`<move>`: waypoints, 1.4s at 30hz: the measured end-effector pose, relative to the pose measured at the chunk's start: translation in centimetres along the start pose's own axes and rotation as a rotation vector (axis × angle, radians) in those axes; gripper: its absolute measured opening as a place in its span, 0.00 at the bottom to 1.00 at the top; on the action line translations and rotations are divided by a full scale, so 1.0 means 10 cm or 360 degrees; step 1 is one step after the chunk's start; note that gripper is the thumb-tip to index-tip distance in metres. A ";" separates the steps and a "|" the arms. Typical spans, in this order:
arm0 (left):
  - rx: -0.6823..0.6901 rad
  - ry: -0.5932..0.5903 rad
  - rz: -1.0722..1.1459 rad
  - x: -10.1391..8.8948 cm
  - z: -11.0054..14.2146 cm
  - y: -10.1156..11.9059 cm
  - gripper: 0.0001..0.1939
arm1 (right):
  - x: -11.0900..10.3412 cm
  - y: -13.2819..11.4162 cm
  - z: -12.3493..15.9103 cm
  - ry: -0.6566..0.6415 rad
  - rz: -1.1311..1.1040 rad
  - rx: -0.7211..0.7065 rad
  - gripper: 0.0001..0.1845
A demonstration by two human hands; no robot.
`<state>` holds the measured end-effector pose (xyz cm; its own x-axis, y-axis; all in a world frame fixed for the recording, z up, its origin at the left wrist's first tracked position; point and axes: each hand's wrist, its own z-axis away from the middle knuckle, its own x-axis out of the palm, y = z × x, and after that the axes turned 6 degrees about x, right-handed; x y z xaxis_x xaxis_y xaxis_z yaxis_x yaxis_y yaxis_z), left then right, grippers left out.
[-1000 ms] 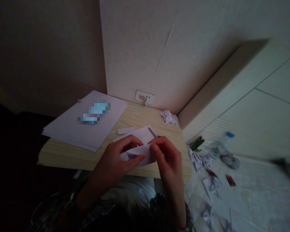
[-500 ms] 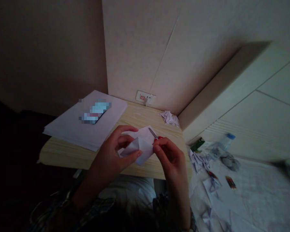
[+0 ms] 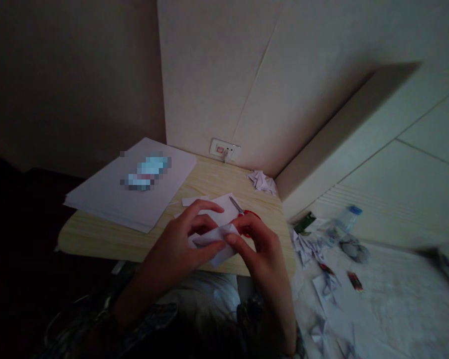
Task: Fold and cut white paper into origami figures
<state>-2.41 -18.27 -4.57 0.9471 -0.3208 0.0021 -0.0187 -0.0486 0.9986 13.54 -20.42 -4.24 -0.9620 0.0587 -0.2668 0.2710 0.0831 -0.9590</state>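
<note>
A small folded piece of white paper (image 3: 220,233) is held between my two hands above the front of the table. My left hand (image 3: 189,237) grips its left part, thumb in front and fingers behind. On the right, my right hand (image 3: 259,242) pinches the paper's upper right corner between thumb and forefinger. Just beyond lie red-handled scissors (image 3: 237,204), their blades over a flat white sheet (image 3: 224,200); the right fingers partly cover the handles. A narrow paper strip (image 3: 194,200) rests behind my left hand.
A stack of white paper (image 3: 97,194) with a blurred-out phone (image 3: 147,172) on it covers the table's left side. Folded paper pieces (image 3: 261,182) sit at the back right corner, near a wall socket (image 3: 224,149). Right of the table are more folded papers (image 3: 308,249) and a blue-capped bottle (image 3: 346,219).
My right hand has moved slightly left onto the paper's corner. The paper has tilted and its raised flap is lower. My left hand has shifted slightly right.
</note>
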 end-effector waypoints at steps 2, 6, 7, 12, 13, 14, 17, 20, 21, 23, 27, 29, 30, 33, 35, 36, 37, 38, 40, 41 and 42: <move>0.0023 -0.0014 -0.0011 0.01 0.00 -0.01 0.18 | 0.03 -0.01 0.00 0.0037 0.0052 -0.0002 0.08; 0.0006 0.0053 0.0034 0.01 -0.01 0.00 0.19 | 0.09 -0.01 0.02 0.0168 0.0148 -0.0043 0.13; -0.0001 0.0060 0.0048 0.01 -0.01 0.00 0.19 | 0.09 -0.01 0.02 0.0166 0.0146 -0.0041 0.12; 0.0010 0.0009 0.0030 0.01 -0.02 0.00 0.19 | 0.11 0.00 0.01 -0.0002 0.0075 -0.0016 0.05; 0.0013 0.0000 0.0020 0.01 -0.03 -0.01 0.19 | 0.10 0.00 0.00 0.0021 0.0084 -0.0023 0.05; 0.0017 0.0002 0.0008 0.01 -0.03 -0.02 0.19 | 0.10 0.00 0.00 0.0067 0.0095 -0.0029 0.06; 0.0056 0.0115 -0.0012 0.02 -0.02 -0.03 0.19 | 0.08 0.02 -0.01 0.0152 0.0098 0.0006 0.08; 0.0100 0.0221 0.0048 0.01 -0.02 -0.05 0.19 | 0.07 0.03 -0.01 0.0088 0.0097 0.0035 0.08; 0.0100 0.0227 0.0074 0.00 -0.02 -0.05 0.19 | 0.07 0.04 -0.02 0.0067 0.0105 0.0031 0.08; 0.0089 0.0213 0.0107 0.00 -0.02 -0.05 0.19 | 0.07 0.04 -0.02 0.0061 0.0127 0.0021 0.08; 0.0079 0.0222 0.0134 0.00 0.00 -0.02 0.17 | 0.08 0.03 -0.01 0.0063 0.0126 0.0038 0.08; 0.0062 0.0239 0.0154 0.00 0.01 0.00 0.16 | 0.07 0.03 0.00 0.0059 0.0082 0.0047 0.08; 0.0050 0.0239 0.0161 0.00 0.02 0.01 0.16 | 0.06 0.03 0.00 0.0073 0.0063 0.0046 0.07; 0.0028 0.0197 0.0134 -0.01 0.02 0.01 0.15 | 0.04 0.03 0.01 0.0139 0.0034 0.0009 0.09; 0.0042 0.0151 0.0091 -0.02 0.01 -0.01 0.14 | 0.03 0.03 0.01 0.0164 0.0032 -0.0030 0.12; 0.0061 0.0137 0.0065 -0.02 0.00 -0.02 0.14 | 0.04 0.02 0.01 0.0167 0.0034 -0.0045 0.12; 0.0084 0.0133 0.0032 -0.03 0.00 -0.03 0.13 | 0.04 0.02 0.01 0.0168 0.0036 -0.0053 0.12; 0.0111 0.0140 -0.0007 -0.03 -0.01 -0.05 0.12 | 0.05 0.02 0.00 0.0168 0.0036 -0.0056 0.11; 0.0160 0.0161 -0.0102 -0.04 -0.02 -0.07 0.11 | 0.07 0.01 0.00 0.0171 0.0036 -0.0050 0.08; 0.0173 0.0168 -0.0146 -0.04 -0.02 -0.08 0.11 | 0.08 0.01 -0.01 0.0184 0.0042 -0.0050 0.08; 0.0180 0.0178 -0.0182 -0.04 -0.01 -0.09 0.11 | 0.09 0.01 -0.01 0.0210 0.0055 -0.0057 0.09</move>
<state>-2.73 -17.97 -5.46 0.9747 -0.2003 -0.0990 0.0613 -0.1865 0.9805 12.73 -20.31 -4.54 -0.9397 0.1926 -0.2825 0.3074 0.1138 -0.9448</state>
